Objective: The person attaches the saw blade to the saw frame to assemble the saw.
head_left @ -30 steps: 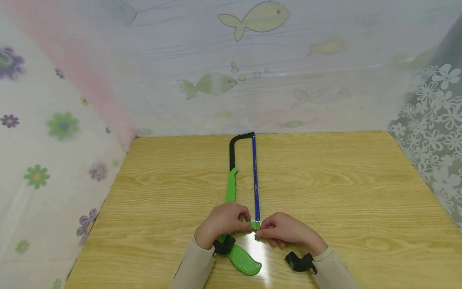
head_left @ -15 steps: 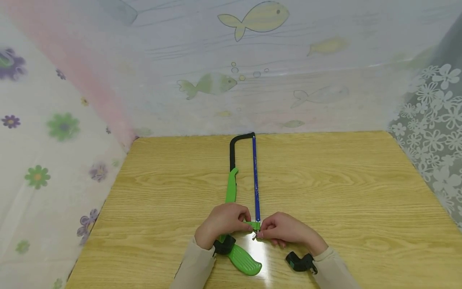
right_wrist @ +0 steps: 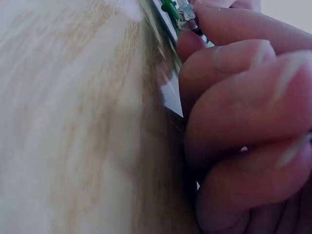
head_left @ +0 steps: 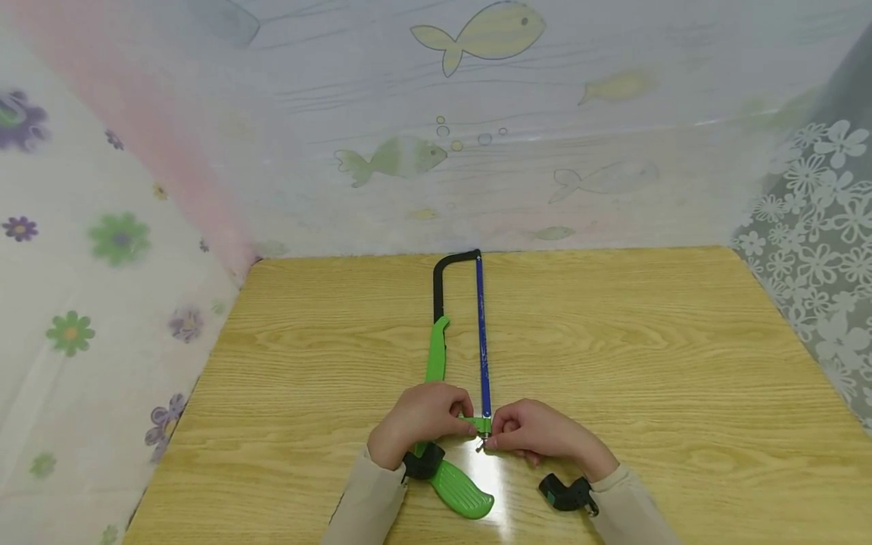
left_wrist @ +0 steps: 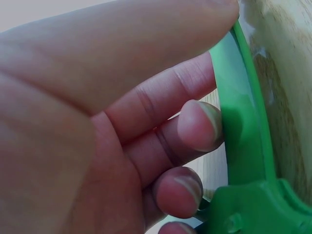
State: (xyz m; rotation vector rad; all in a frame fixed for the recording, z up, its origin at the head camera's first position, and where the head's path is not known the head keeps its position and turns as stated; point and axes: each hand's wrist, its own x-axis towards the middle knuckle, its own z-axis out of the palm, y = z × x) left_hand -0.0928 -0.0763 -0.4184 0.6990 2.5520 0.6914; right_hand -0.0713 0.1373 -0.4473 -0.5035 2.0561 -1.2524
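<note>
A: What is gripped?
B: Left hand (head_left: pixel 424 415): thumb and forefinger pinch the green arm (head_left: pixel 479 424) of the hacksaw (head_left: pixel 437 356). Right hand (head_left: pixel 541 435): thumb and forefinger pinch the metal fastener (head_left: pixel 481 445) beside it.
A: And beyond?
B: Hacksaw lying on the wooden table (head_left: pixel 633 341), blue blade (head_left: pixel 483 333) rightward, far end near the fish-patterned sheet (head_left: pixel 306 204).

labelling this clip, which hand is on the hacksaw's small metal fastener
The right hand, touching the metal fastener near the end of the blue blade; the left hand pinches the green frame.

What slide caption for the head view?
Left hand pinches a hacksaw's green crossbar; right hand, the metal fitting near its blue blade.
</note>
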